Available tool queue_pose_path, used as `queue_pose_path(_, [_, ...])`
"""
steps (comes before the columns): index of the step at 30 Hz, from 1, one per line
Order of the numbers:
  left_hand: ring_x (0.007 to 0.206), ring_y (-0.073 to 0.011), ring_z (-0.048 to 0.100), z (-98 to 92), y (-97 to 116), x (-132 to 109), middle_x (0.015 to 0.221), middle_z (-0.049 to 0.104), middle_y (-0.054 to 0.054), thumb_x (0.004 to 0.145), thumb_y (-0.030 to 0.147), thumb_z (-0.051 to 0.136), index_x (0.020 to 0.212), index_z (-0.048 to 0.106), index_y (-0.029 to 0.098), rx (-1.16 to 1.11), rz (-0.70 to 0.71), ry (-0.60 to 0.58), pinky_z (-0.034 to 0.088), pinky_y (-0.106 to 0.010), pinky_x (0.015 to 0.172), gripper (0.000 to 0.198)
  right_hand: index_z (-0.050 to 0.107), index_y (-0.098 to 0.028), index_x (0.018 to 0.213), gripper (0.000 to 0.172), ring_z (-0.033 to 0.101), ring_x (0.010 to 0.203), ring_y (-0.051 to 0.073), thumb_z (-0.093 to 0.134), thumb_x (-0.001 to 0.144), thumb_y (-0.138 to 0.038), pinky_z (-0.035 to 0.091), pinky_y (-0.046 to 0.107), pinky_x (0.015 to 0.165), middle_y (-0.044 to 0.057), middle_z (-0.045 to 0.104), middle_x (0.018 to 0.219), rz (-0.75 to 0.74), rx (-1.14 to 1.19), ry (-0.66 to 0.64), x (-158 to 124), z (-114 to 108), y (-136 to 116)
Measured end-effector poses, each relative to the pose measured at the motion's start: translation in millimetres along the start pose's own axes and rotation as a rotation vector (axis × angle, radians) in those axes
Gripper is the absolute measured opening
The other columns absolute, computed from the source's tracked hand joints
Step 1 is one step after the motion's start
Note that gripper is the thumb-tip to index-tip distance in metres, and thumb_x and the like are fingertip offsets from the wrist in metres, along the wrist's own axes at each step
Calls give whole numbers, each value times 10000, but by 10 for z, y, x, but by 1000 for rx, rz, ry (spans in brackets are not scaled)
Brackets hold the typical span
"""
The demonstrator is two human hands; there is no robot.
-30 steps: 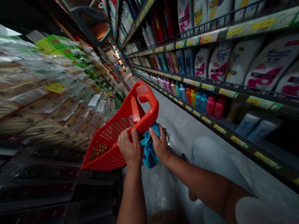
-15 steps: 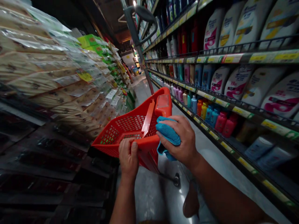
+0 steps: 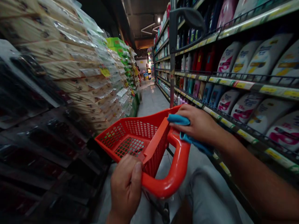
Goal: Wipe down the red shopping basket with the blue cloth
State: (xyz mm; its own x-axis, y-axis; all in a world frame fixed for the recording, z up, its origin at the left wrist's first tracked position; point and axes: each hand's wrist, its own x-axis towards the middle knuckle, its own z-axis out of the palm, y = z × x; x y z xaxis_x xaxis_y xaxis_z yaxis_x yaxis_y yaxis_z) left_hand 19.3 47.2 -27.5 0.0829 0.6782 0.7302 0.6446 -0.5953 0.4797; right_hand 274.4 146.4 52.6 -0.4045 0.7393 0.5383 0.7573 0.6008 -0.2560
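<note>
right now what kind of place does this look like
Most likely a supermarket aisle: long shelves of white shampoo bottles with yellow shelf price labels, stacked packaged goods opposite, and a red plastic shopping basket in hand.

Basket's all glossy red moulded plastic [image 3: 137,129], smooth shiny handle [image 3: 177,177] too, and the blue cloth [image 3: 178,119] looks soft and matt. Crinkly shiny wrap [image 3: 70,53] upper left, smooth plastic bottles [image 3: 247,109] on dark metal shelves [image 3: 233,81] right.
</note>
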Motion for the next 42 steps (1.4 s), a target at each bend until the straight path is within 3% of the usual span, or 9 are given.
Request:
queue_pose_path(2, [620, -116, 467, -6, 49, 3, 628, 466, 23, 1013, 216, 339, 675, 469, 205, 10, 60, -10, 367, -283, 616, 362, 729, -192, 936, 255, 617, 879, 222, 626, 917, -424, 444, 312, 749, 75, 656, 955, 188, -102, 45, 95, 18, 169])
queue_pose_path(4, [627, -113, 470, -11, 52, 1, 634, 470, 22, 1018, 210, 306, 693, 464, 205, 6, 75, 3, 359, -280, 614, 362, 720, -181, 914, 293, 614, 878, 233, 609, 926, -453, 444, 324, 758, 81, 651, 924, 200, -122, 49, 76, 7, 165])
queue_pose_path(8, [621, -106, 456, -28, 22, -34, 631, 457, 26, 1028, 214, 259, 710, 450, 204, -14, 79, 55, 350, -276, 617, 371, 715, -227, 996, 254, 609, 966, 211, 606, 940, -449, 457, 325, 848, 68, 663, 1041, -236, 129, -132, -141, -79, -175])
queue_pose_path(10, [622, -108, 450, -35, 16, -51, 634, 451, 25, 1028, 209, 245, 711, 442, 203, -18, 89, 68, 347, -284, 626, 373, 713, -231, 1024, 253, 614, 978, 206, 612, 938, -446, 463, 322, 859, 68, 668, 1060, -302, 193, -182, -137, -97, -197])
queue_pose_path(15, [625, -115, 443, -14, -3, -55, 631, 452, 21, 996, 161, 274, 697, 434, 202, 22, 140, 88, 334, -296, 632, 342, 722, -196, 994, 264, 647, 906, 253, 605, 920, -422, 459, 336, 773, 95, 693, 989, 64, -87, -194, 261, -33, 127])
queue_pose_path(20, [621, -113, 441, 7, -11, -61, 635, 453, 23, 983, 151, 294, 697, 440, 201, 13, 141, 122, 330, -300, 635, 325, 698, -223, 1001, 217, 657, 915, 216, 621, 906, -403, 453, 282, 757, 63, 713, 1022, -248, -104, -508, 632, 72, -110])
queue_pose_path(28, [615, -127, 435, -28, -33, -113, 631, 444, 14, 1000, 186, 248, 692, 422, 207, -20, 122, 138, 313, -319, 625, 354, 700, -130, 1062, 221, 690, 889, 275, 595, 883, -204, 498, 330, 690, 190, 729, 1078, 78, -492, -778, 1130, 517, -112])
queue_pose_path(35, [628, -147, 461, -44, -70, -140, 626, 491, -8, 996, 196, 227, 680, 426, 218, -11, 117, 124, 362, -339, 650, 374, 633, -188, 1136, 305, 689, 901, 222, 668, 839, -247, 519, 301, 722, 94, 716, 1083, -556, -22, -852, 623, 394, -914])
queue_pose_path(42, [615, -143, 461, -38, -51, -110, 612, 475, -2, 984, 188, 250, 670, 425, 217, 6, 118, 132, 346, -330, 630, 361, 687, -155, 972, 157, 690, 777, 231, 679, 816, -167, 454, 293, 610, 113, 732, 959, -164, -346, -752, 813, 448, -656])
